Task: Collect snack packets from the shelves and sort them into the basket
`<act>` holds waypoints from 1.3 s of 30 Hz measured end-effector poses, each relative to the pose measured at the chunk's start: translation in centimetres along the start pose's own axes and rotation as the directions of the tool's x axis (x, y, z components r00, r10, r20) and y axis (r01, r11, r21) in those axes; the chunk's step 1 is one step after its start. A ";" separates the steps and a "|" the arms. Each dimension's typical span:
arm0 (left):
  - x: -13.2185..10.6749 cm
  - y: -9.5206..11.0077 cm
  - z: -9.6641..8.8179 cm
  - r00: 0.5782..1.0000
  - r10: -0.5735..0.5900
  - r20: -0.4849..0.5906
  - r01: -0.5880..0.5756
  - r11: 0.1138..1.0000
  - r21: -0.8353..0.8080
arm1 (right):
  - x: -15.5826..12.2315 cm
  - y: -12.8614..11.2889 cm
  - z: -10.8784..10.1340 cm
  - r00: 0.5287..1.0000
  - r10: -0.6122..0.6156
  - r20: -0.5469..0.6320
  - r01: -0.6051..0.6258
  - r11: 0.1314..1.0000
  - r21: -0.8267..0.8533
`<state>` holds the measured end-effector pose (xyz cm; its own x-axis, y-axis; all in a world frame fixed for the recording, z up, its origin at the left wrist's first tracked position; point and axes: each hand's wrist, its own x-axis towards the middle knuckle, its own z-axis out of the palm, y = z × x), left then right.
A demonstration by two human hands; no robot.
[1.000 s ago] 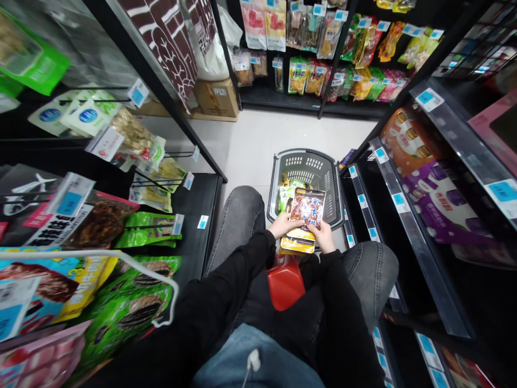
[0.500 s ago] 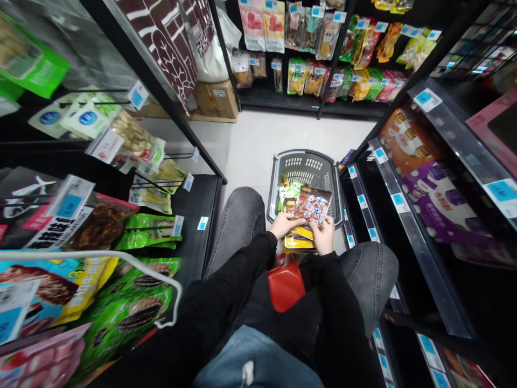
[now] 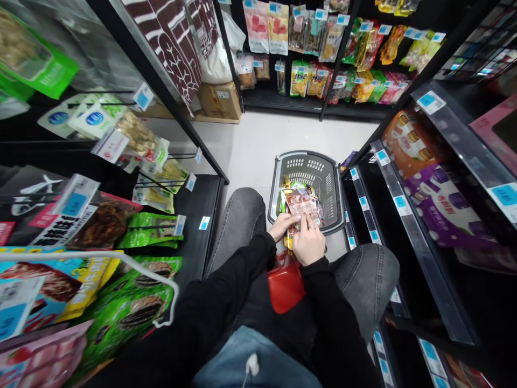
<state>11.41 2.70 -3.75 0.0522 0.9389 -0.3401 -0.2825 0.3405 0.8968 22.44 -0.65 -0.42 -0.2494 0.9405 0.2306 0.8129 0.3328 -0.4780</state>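
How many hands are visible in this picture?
2: the left hand and the right hand, both at the packet over the basket. No others show.

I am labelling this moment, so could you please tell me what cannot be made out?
Held packet: head view; lower end partly covered by the right hand, print too small to read.
Basket: head view; part of its floor is hidden by other packets.
Green bag, upper left: head view; cut off by the picture's edge.
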 end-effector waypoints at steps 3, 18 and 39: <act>0.1 0.0 -0.2 1.000 0.011 -0.002 -0.011 1.000 0.026 | 0.3 1.3 -0.7 0.999 0.032 -0.030 -0.026 0.986 0.163; 0.3 -0.3 -0.3 0.984 0.089 0.155 -0.144 0.909 0.391 | 1.7 7.6 -2.4 0.912 0.379 0.159 -0.401 0.737 0.544; -0.1 0.1 0.3 0.986 0.073 0.150 -0.123 0.928 0.353 | 1.8 7.9 -1.3 0.890 0.333 0.313 -0.457 0.644 0.614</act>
<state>11.71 2.67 -3.55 0.1744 0.9582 -0.2270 0.0692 0.2181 0.9735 29.08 3.59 -2.68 -0.1159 0.9688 -0.2190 0.3139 -0.1734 -0.9335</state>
